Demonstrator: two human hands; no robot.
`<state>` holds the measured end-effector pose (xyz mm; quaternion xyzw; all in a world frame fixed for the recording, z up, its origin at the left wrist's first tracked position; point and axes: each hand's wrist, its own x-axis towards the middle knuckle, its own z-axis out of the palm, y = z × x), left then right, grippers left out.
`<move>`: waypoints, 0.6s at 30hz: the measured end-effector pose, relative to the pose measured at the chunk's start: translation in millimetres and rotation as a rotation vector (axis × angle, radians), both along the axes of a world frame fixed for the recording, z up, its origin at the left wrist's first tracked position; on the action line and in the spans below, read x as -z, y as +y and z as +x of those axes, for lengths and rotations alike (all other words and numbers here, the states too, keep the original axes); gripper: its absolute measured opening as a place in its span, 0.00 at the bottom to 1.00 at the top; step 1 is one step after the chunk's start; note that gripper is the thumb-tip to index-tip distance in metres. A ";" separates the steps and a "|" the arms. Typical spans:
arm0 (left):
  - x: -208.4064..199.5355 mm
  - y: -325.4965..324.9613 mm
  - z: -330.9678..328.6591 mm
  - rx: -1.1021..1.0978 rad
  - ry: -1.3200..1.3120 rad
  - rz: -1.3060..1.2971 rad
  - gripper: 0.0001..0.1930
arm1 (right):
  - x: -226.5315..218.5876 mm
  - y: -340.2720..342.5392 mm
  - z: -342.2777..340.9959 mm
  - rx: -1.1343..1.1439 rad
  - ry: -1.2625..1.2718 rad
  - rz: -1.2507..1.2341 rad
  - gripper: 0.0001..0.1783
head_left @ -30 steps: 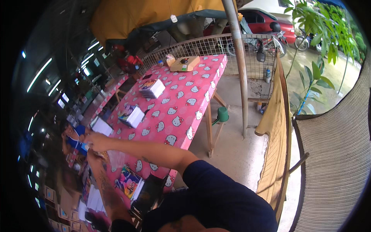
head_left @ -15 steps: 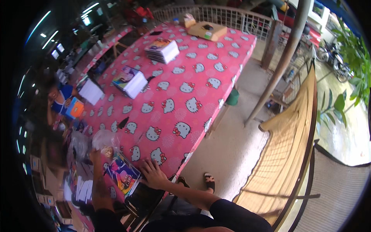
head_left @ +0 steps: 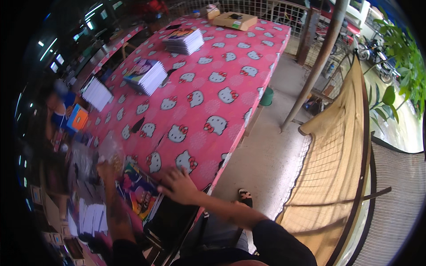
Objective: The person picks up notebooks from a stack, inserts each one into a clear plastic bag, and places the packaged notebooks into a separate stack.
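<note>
A small stack of notebooks with colourful covers (head_left: 138, 195) lies at the near edge of the pink table. My right hand (head_left: 179, 186) is open beside its right edge, fingers apart above the tabletop. To the left, my left hand (head_left: 105, 170) is closed at the lower edge of a clear plastic bag (head_left: 111, 150) and seems to grip it. Something tan shows in the bag, too blurred to name. The left fingertips are partly hidden.
Thick notebook stacks (head_left: 146, 80) stand farther up the pink patterned table (head_left: 202, 142), with a flat cardboard box (head_left: 235, 21) at its far end. White paper stacks (head_left: 92, 217) are at near left. A person (head_left: 60, 111) is at the left side. A metal post (head_left: 317, 66) stands right.
My view has shifted, so the table's things sit a little differently. My right hand has lifted and moved slightly off the notebooks' edge. The left hand stays by the plastic bag.
</note>
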<state>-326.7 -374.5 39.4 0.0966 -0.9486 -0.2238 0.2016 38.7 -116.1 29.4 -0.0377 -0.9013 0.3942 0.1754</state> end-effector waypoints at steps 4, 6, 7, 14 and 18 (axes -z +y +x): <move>11.8 21.6 9.1 0.142 0.164 0.073 0.17 | -42.9 -4.2 -85.9 0.048 0.132 -0.148 0.27; 8.4 -8.9 4.8 0.226 0.215 0.189 0.15 | -49.2 -36.4 -155.6 -0.047 0.153 -0.073 0.23; 17.2 -32.0 5.4 0.254 0.231 0.245 0.14 | -49.2 -56.0 -181.8 -0.109 0.100 -0.058 0.23; 8.8 -14.7 13.6 0.624 0.371 0.207 0.04 | -55.0 -97.1 -272.2 -0.190 -0.052 0.116 0.25; -11.9 -0.4 40.4 0.755 0.376 0.333 0.08 | -29.8 -113.0 -287.1 -0.174 0.088 -0.038 0.21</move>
